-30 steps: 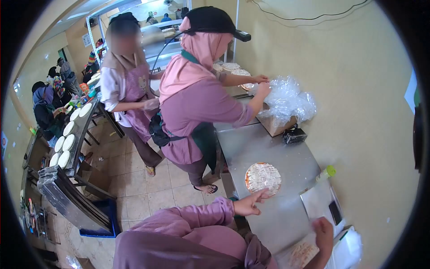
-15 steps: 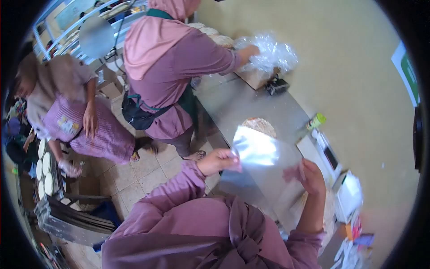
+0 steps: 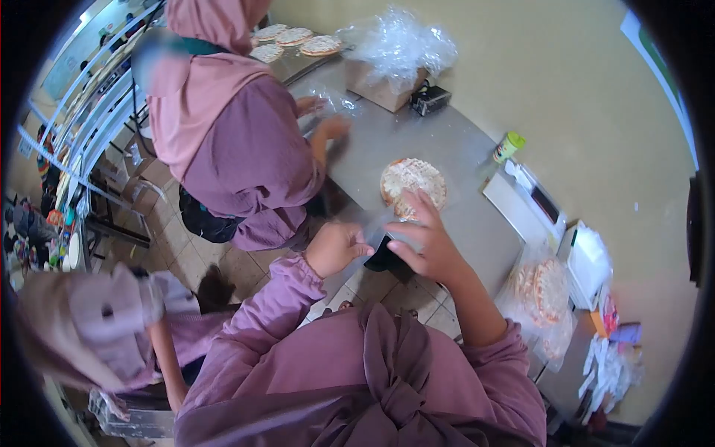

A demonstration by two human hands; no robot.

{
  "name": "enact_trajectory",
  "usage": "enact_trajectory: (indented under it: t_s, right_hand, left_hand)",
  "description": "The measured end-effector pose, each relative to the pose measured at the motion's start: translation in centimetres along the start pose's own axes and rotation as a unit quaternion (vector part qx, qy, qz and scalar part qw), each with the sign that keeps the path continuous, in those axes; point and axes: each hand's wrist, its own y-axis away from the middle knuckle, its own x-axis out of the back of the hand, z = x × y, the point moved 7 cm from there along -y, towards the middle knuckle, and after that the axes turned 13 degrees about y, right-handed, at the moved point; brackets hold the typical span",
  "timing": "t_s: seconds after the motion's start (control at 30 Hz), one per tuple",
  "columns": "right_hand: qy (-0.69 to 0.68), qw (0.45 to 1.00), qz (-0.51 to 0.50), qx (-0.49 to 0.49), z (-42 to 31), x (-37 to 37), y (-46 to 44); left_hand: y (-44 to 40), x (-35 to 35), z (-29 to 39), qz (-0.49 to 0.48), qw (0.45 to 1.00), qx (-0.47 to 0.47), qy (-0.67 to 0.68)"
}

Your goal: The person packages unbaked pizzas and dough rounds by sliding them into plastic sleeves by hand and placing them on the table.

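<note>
A round pizza (image 3: 414,182) with a pale topping lies on the metal table (image 3: 477,216), just beyond my hands. My left hand (image 3: 339,249) is pinched closed on the edge of a clear plastic sheet or bag (image 3: 376,225), which is hard to make out. My right hand (image 3: 424,238) is beside it with fingers spread, its fingertips over the pizza's near edge. Whether the plastic touches my right palm cannot be seen. Several more pizzas in clear plastic (image 3: 538,290) lie to the right of my right forearm.
A co-worker (image 3: 231,141) handles clear plastic at the table's left side. Another person (image 3: 97,328) bends at the lower left. Along the wall are a box of plastic bags (image 3: 383,86), a black device (image 3: 430,98), a green-capped container (image 3: 509,147) and a white tray (image 3: 514,205).
Both hands have come closer together near the pizza, and my right hand has moved left and opened. The co-worker has drawn plastic away from the box. The view has shifted.
</note>
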Motion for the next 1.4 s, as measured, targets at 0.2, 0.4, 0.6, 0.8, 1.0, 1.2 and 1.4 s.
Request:
enact_trajectory:
  t_s: [0.2, 0.4, 0.6, 0.8, 1.0, 1.2, 1.4]
  right_hand:
    - [0.078, 0.968, -0.232, -0.063, 1.5, -6.4, 1.6]
    - [0.038, 0.953, -0.291, -0.081, 2.9, -11.2, 6.0]
    - [-0.049, 0.970, -0.221, -0.090, 2.7, -10.8, 6.9]
    - [-0.084, 0.960, -0.199, -0.177, 4.8, -8.8, 7.7]
    - [-0.409, 0.760, -0.205, -0.463, 11.3, -10.4, 10.5]
    - [-0.495, 0.516, 0.113, -0.691, 23.8, -16.4, 14.0]
    - [-0.456, 0.516, 0.091, -0.719, 23.1, -15.6, 10.8]
  left_hand:
    - [1.5, -4.0, 0.1, -0.098, 0.992, -0.025, -0.078]
    - [3.2, -4.5, 1.9, -0.009, 0.985, -0.146, -0.092]
    - [4.2, -3.7, -4.1, -0.103, 0.958, 0.068, -0.260]
    - [6.6, -1.6, -9.5, -0.077, 0.961, 0.104, -0.246]
    - [7.2, -1.8, -9.2, -0.015, 0.995, 0.003, -0.096]
    - [7.9, -0.6, -9.8, -0.012, 0.993, 0.010, -0.116]
    - [9.7, 0.5, -11.6, -0.002, 0.994, 0.070, -0.082]
